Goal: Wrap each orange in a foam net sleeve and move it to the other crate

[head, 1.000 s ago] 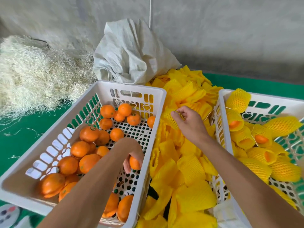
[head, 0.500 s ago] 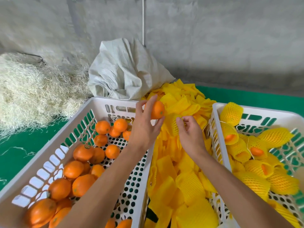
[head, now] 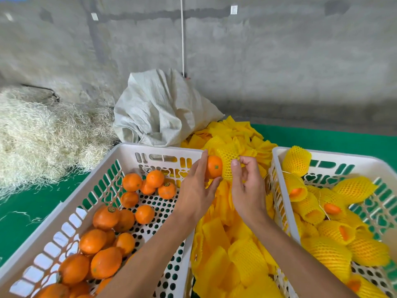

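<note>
Head view, single frame.

Left hand [head: 196, 190], centre of frame: fingers curled round one orange [head: 214, 167], thumb under it, fingertips over its top. Orange is held in the air above the far right corner of the left crate [head: 120, 155], green stem end facing the camera.

Right hand [head: 247, 190], just right of the left hand: thumb and fingers pinch a yellow net sleeve [head: 228, 163]. Sleeve mouth touches the right side of the orange; the fruit is only partly in, most of its skin bare.

Left crate, white with a perforated floor, lower left of frame: loose oranges [head: 105, 263], unwrapped, lying mostly along its left side and far end.

Right crate [head: 279, 151], white, right edge of frame: wrapped oranges [head: 326, 254] piled in it, orange skin showing at several sleeve ends.

Between the crates, a heap of flat sleeves [head: 217, 269] runs from the bottom edge up to centre frame, under both hands.

Behind the left crate, upper centre: crumpled white sack [head: 159, 110]. Upper left: mound of pale straw [head: 38, 136]. Both sit on the green worktop [head: 25, 209], against a grey wall [head: 279, 61].
</note>
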